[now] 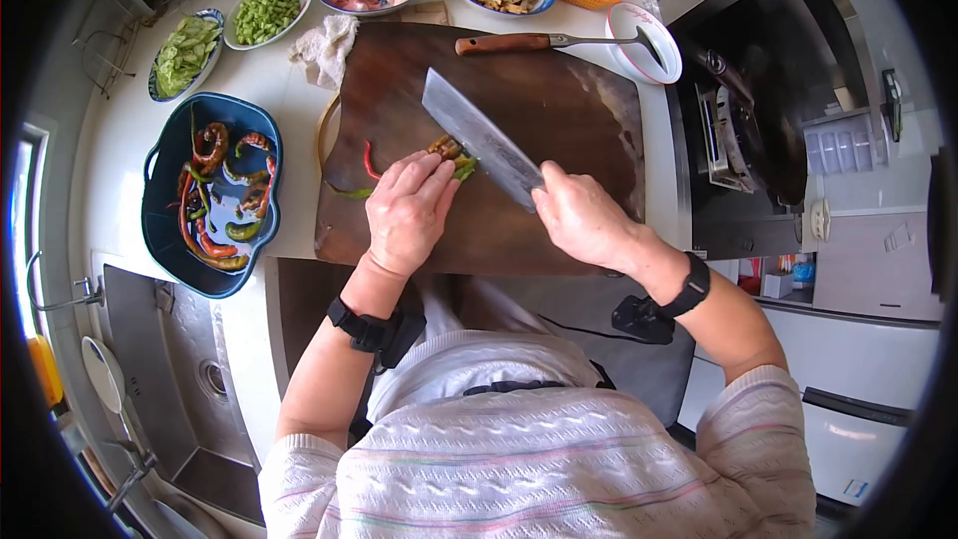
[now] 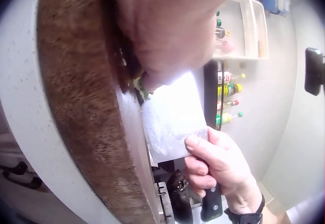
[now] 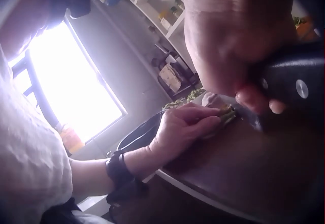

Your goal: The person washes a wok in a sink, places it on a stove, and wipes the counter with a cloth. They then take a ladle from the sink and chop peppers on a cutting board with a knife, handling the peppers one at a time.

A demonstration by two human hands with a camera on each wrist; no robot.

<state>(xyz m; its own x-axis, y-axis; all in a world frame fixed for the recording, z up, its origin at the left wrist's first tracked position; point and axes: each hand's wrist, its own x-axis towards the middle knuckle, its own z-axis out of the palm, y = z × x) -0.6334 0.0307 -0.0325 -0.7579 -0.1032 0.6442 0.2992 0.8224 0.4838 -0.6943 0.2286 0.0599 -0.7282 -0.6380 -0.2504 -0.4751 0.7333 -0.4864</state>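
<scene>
On the dark wooden cutting board (image 1: 479, 235), my left hand (image 1: 407, 215) holds down a small bunch of green and brownish chili peppers (image 1: 463, 166), its fingertips bent over them. Their green cut side pokes out past the fingers, right beside the cleaver blade. A red tip (image 1: 369, 162) and a green pepper end (image 1: 349, 192) stick out on the hand's left. My right hand (image 1: 584, 215) grips the cleaver (image 1: 479, 135) by its black handle (image 2: 212, 203), thumb (image 2: 195, 144) against the blade. The blade slants across the board. In the right wrist view, my fingers hide part of the handle.
A blue basin (image 1: 165, 225) of chili peppers stands left of the board, above the sink (image 1: 150, 339). Plates of vegetables and meat line the back. A wooden-handled spatula (image 1: 509, 43) lies across the board's far edge to a white bowl (image 1: 659, 65). The stove (image 1: 714, 180) is at right.
</scene>
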